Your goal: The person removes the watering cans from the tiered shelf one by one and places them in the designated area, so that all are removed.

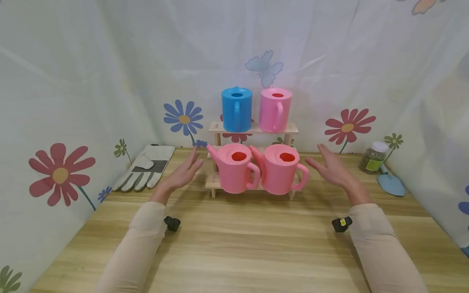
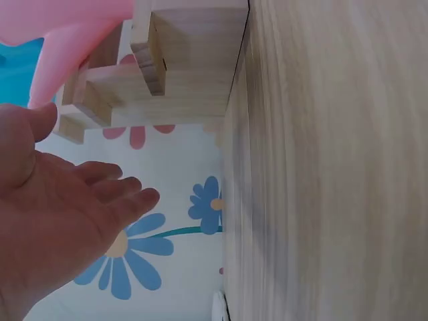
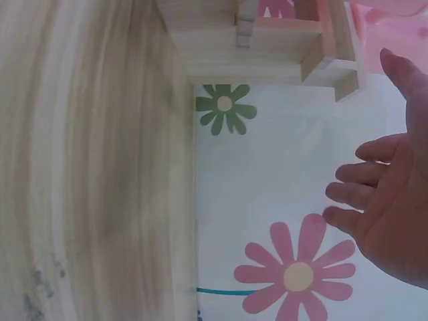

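Observation:
A tiered wooden stand point(image 1: 214, 181) carries several watering cans. On its top step are a blue watering can point(image 1: 231, 112) and a pink watering can point(image 1: 269, 112); lower down, two more pink cans stand side by side, the left one point(image 1: 231, 175) and the right one point(image 1: 276, 175), spouts to the left. My left hand point(image 1: 183, 170) is held out beside the stand, palm inward, near the left can's spout. Across from it, my right hand point(image 1: 334, 169) reaches out near the right can's handle, fingers extended. Both hands hold nothing, and a gap shows between each hand and the cans.
White and grey work gloves point(image 1: 146, 169) lie at the table's back left. At the back right are a lidded jar point(image 1: 373, 158) and a blue trowel point(image 1: 391, 185). A flower-printed curtain point(image 1: 198, 61) hangs behind the wooden table point(image 1: 253, 244).

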`<action>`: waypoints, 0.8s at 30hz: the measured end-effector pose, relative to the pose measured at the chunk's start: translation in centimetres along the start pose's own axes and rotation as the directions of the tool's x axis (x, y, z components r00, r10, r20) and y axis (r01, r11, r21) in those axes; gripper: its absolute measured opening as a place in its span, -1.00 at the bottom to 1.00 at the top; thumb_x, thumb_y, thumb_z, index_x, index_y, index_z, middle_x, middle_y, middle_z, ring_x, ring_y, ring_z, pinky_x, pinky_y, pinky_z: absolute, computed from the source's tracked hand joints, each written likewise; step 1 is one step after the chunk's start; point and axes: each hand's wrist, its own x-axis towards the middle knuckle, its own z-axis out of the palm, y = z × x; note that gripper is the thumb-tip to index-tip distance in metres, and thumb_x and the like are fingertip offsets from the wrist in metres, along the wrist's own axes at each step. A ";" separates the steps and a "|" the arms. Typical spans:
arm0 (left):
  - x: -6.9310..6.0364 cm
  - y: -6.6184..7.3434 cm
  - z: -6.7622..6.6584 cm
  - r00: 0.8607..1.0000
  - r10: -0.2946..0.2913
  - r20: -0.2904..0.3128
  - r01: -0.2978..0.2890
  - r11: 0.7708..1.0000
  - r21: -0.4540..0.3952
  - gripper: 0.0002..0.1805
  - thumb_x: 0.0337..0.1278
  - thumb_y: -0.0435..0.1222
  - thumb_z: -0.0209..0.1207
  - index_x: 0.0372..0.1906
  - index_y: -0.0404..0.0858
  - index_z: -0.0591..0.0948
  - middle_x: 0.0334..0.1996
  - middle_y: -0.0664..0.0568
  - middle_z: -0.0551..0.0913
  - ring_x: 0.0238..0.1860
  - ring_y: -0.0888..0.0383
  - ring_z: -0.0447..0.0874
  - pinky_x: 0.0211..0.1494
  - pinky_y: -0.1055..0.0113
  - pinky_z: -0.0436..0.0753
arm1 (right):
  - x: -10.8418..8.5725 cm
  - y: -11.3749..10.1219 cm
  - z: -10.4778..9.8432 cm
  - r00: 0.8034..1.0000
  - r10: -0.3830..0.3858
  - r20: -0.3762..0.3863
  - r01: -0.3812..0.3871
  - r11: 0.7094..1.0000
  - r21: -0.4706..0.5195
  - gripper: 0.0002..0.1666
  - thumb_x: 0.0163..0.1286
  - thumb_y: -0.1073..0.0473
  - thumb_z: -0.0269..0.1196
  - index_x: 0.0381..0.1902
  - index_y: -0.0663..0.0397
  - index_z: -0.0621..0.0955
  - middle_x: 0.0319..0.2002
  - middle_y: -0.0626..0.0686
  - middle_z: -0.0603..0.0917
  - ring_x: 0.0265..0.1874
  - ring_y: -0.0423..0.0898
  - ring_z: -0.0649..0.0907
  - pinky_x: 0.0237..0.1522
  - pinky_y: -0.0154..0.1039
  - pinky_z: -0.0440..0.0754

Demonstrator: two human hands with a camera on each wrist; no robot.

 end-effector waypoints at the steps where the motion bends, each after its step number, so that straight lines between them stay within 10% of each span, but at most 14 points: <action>1: 0.1 0.1 0.1 1.000 0.004 -0.010 -0.004 1.000 -0.026 -0.20 0.62 0.02 -0.25 0.59 -0.18 -0.40 0.58 -0.26 -0.21 0.57 -0.12 -0.19 0.58 -0.03 -0.07 | -0.1 -0.2 -0.2 1.000 0.002 0.003 -0.002 1.000 0.017 0.13 0.49 -0.38 0.03 0.59 0.28 -0.13 0.55 0.40 -0.10 0.49 0.39 -0.01 0.39 0.43 0.03; 14: 0.8 1.4 1.9 0.995 -0.034 -0.097 0.003 0.955 -0.296 -0.30 0.60 -0.30 -0.11 0.63 -0.15 -0.13 0.56 -0.25 -0.02 0.52 -0.17 0.06 0.50 -0.06 0.20 | -1.8 -4.1 -1.9 0.994 -0.106 -0.021 0.107 0.944 0.311 -0.13 0.50 -0.24 0.14 0.52 0.18 0.26 0.42 0.23 0.39 0.39 0.22 0.37 0.31 0.26 0.41; 24: 1.4 2.2 3.3 0.986 -0.115 -0.120 0.036 0.854 -0.520 -0.43 0.60 -0.40 -0.19 0.59 -0.19 0.09 0.56 -0.15 0.07 0.49 -0.17 0.15 0.47 -0.08 0.28 | -2.4 -5.4 -2.2 0.994 -0.108 0.009 0.099 0.943 0.318 -0.36 0.31 -0.24 0.36 0.21 0.00 0.66 0.07 0.08 0.72 0.14 0.09 0.62 0.16 0.22 0.57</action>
